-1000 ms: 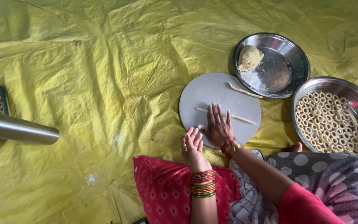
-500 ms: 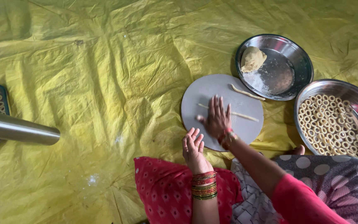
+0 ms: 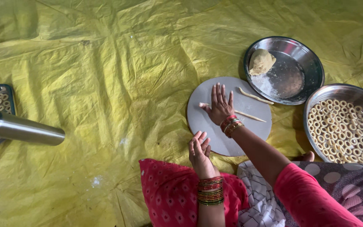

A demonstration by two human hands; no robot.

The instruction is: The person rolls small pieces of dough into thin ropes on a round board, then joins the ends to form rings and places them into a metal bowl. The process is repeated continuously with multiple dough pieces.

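The right hand lies flat, palm down and fingers spread, its grip released, pressing on a thin dough strand rather than clasping it. The strand shows out from under the palm on both sides: a short stub toward 9 o'clock and a longer tail running toward 3 o'clock, dipping slightly to 4. Its long axis therefore lies crosswise to the fingers, which point to 12 o'clock. The left hand sits at 6 o'clock of the right, fingers loose and slightly curled, holding nothing, resting at the near rim of the round grey board. The right hand is plainly the nearer to the strand. A 2nd strand lies apart at 2 o'clock. Beyond, a steel plate holds a dough lump, and at 3 o'clock a steel bowl is filled with dough rings, all on a yellow sheet
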